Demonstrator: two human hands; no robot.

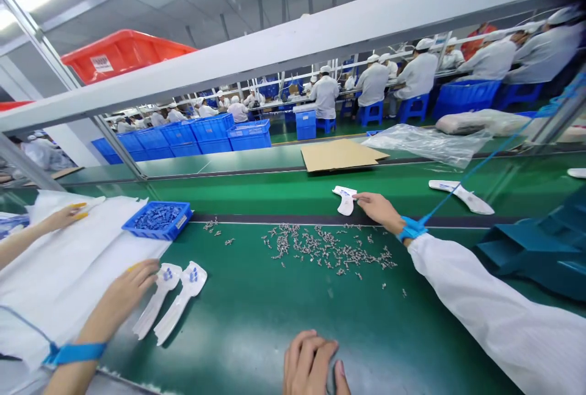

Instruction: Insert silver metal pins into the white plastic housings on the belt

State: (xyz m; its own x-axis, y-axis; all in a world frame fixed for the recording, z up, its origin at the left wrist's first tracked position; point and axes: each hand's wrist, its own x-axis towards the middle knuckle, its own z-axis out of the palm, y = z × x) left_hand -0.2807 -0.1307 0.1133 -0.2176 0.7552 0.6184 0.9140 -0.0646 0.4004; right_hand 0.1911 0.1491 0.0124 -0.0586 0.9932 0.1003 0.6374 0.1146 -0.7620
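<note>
My right hand (378, 209), with a blue wrist strap (412, 229), reaches over the green conveyor belt (256, 193). Its fingertips are closed at the edge of a white curved plastic part (345, 201), which has blue marks. At the bottom middle, my left hand (314, 364) is curled above the green worktop (238, 315). Something greyish shows between its thumb and fingers, too hidden to name. Between my hands and the belt lie many small metallic pieces (320, 248), loosely scattered. Farther right on the belt is another white curved part (462, 195).
At left, a co-worker's hand (126, 291) touches one of two white parts (185, 297); the other hand (64, 218) is over white sheeting. A blue tray (158, 220) holds small blue pieces. Cardboard (339, 155) and clear plastic (425, 141) lie beyond the belt. Teal bins (540, 248) stand right.
</note>
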